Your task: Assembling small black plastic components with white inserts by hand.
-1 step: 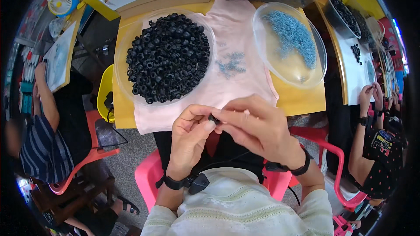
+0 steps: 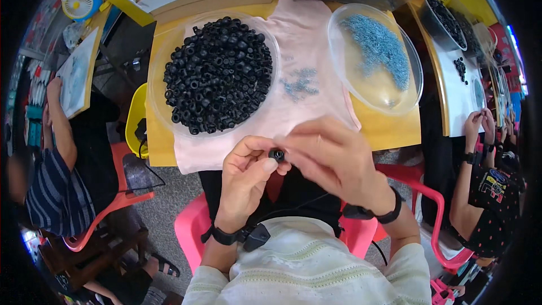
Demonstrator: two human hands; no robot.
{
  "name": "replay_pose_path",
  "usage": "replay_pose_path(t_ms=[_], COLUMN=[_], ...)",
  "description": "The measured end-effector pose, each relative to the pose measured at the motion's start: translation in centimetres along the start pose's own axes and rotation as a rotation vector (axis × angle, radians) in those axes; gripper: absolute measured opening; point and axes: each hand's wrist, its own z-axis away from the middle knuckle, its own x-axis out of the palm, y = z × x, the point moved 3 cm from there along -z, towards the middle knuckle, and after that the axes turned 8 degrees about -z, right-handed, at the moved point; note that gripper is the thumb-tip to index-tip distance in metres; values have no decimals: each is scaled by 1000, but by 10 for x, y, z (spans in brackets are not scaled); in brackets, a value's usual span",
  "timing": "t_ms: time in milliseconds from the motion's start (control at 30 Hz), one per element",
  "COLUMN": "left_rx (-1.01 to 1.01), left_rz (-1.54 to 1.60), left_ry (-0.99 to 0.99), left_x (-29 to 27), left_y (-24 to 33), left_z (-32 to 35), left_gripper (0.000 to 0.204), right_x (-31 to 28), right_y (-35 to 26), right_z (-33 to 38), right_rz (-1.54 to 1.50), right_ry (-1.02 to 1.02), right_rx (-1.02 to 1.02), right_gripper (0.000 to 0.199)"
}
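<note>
Fingers (image 2: 255,144) pinch black part (image 2: 276,154) | pink cloth (image 2: 328,106) — yellow table (image 2: 389,134) beneath | speckled floor (image 2: 179,183)

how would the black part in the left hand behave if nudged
The black part might roll, its outline looking round. It is likely light, being tiny beside the left hand holding it. It is probably stiff: similar pieces heaped in the clear tub look uncrushed.

One held black part (image 2: 276,155), two near tubs (image 2: 370,86), one pink cloth (image 2: 305,39)
</note>
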Motion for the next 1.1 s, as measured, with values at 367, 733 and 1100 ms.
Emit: replay_pose_path(t_ms=[367,733,1100], left_rx=[19,28,-14], left_rz=[-17,-17,-171], left_ry=[-80,-96,-25], left_x=[-11,-10,1], left_y=[8,9,10], left_z=[-1,1,11], left_gripper=[25,23,24], right_x=[63,88,24], right_y=[56,56,35], right_z=[-83,-91,-58], right_rz=[430,634,207], right_ry=[-199,-285,-41], right_rx=[-48,23,45], right_gripper=[7,10,16])
